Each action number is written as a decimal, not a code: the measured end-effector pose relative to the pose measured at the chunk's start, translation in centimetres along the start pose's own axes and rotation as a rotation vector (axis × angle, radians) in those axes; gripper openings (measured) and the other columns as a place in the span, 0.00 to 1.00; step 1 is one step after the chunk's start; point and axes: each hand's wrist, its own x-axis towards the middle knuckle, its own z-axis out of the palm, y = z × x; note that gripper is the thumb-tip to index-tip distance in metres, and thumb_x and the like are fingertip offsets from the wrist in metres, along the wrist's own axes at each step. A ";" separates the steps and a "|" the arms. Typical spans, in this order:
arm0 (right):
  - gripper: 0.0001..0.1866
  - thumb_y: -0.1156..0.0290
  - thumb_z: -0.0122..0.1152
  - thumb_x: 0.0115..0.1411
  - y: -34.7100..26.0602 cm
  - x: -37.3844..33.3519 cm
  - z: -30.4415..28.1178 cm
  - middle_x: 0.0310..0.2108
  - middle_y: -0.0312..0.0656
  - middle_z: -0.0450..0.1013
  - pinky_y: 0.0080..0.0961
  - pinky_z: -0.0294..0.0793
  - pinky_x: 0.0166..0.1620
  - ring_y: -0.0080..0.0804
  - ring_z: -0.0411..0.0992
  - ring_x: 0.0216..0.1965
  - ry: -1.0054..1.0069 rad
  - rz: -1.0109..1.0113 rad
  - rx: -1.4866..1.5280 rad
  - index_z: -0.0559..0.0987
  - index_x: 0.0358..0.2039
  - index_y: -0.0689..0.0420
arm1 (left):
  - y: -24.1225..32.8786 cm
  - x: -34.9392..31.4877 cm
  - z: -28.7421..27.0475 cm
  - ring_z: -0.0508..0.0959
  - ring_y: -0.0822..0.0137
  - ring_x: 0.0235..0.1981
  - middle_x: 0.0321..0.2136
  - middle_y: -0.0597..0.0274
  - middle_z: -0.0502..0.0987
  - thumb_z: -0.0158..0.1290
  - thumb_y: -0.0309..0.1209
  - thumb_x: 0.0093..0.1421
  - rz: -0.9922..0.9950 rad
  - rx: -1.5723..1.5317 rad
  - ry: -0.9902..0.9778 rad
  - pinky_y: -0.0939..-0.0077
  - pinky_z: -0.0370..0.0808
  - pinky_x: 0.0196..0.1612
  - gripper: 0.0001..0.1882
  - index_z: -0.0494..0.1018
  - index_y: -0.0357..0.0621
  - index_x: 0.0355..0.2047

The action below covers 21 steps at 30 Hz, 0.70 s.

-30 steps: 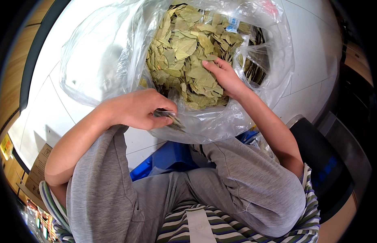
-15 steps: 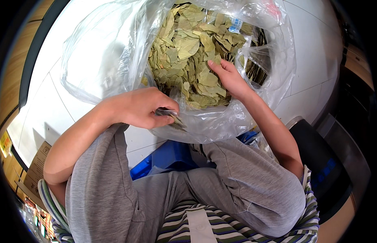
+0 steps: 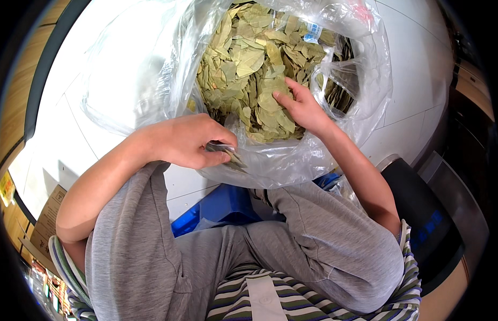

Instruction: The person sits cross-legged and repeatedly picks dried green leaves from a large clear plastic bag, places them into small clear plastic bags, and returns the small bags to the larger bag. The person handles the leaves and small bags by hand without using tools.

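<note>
A big clear plastic bag (image 3: 291, 166) lies open in front of me, full of dried bay leaves (image 3: 249, 59). My left hand (image 3: 192, 142) is closed at the bag's near left rim, pinching a small bunch of bay leaves (image 3: 235, 159) between thumb and fingers. Inside the bag, my right hand (image 3: 305, 107) touches the right side of the leaf pile, thumb and index finger apart. Its other fingers are mostly hidden, and I cannot make out anything held there. A white and blue label (image 3: 313, 32) sits among the leaves at the far side.
Under the bag spreads a white tiled floor (image 3: 415, 85). A blue plastic container (image 3: 227, 206) stands between my legs. To the right is a black cylindrical bin (image 3: 425, 224); to the left, a cardboard box (image 3: 50, 222) and a wooden cabinet (image 3: 24, 69).
My right hand has shifted slightly down the leaf pile, and its index finger now shows apart from the thumb. The left hand has stayed nearly still with its bunch.
</note>
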 end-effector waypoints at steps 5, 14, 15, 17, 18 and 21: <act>0.22 0.67 0.59 0.65 -0.2 0.0 0.3 0.48 0.44 0.77 0.26 0.71 0.53 0.29 0.73 0.46 0.041 0.018 0.065 0.72 0.56 0.65 | -0.1 0.1 0.0 0.75 0.58 0.23 0.22 0.52 0.77 0.53 0.32 0.62 0.020 -0.002 0.007 0.64 0.69 0.31 0.10 0.76 0.38 0.38; 0.28 0.64 0.66 0.59 -1.1 -0.6 -0.2 0.49 0.50 0.76 0.28 0.70 0.55 0.32 0.73 0.50 -0.025 -0.036 -0.158 0.71 0.54 0.69 | 0.0 0.1 0.1 0.76 0.58 0.23 0.24 0.52 0.77 0.53 0.32 0.62 0.016 0.002 0.009 0.64 0.69 0.30 0.11 0.77 0.38 0.40; 0.29 0.64 0.66 0.59 -1.5 -0.6 -0.1 0.50 0.51 0.75 0.28 0.70 0.55 0.33 0.73 0.51 -0.067 0.002 -0.113 0.70 0.56 0.69 | 0.0 0.1 0.1 0.76 0.58 0.23 0.24 0.52 0.77 0.53 0.32 0.62 0.016 0.001 0.009 0.64 0.69 0.30 0.11 0.77 0.38 0.40; 0.30 0.65 0.65 0.60 -1.6 -0.6 -0.1 0.50 0.50 0.75 0.28 0.71 0.54 0.33 0.73 0.51 -0.020 0.052 -0.123 0.69 0.57 0.68 | 0.1 0.1 0.1 0.76 0.59 0.24 0.24 0.52 0.78 0.53 0.32 0.62 0.015 -0.009 0.013 0.65 0.69 0.30 0.11 0.77 0.38 0.39; 0.30 0.65 0.65 0.60 -1.9 -0.6 0.0 0.50 0.50 0.74 0.28 0.71 0.54 0.33 0.72 0.51 0.026 0.101 -0.132 0.68 0.58 0.68 | 0.1 0.2 0.1 0.76 0.59 0.24 0.24 0.52 0.78 0.53 0.32 0.62 0.016 -0.009 0.012 0.65 0.69 0.30 0.11 0.77 0.38 0.39; 0.31 0.68 0.64 0.62 -4.3 -1.4 0.5 0.49 0.41 0.73 0.21 0.72 0.48 0.23 0.71 0.44 0.002 0.327 0.343 0.65 0.61 0.67 | -0.1 0.2 0.1 0.76 0.58 0.24 0.24 0.52 0.78 0.53 0.32 0.62 0.008 -0.007 0.003 0.64 0.69 0.31 0.11 0.77 0.38 0.39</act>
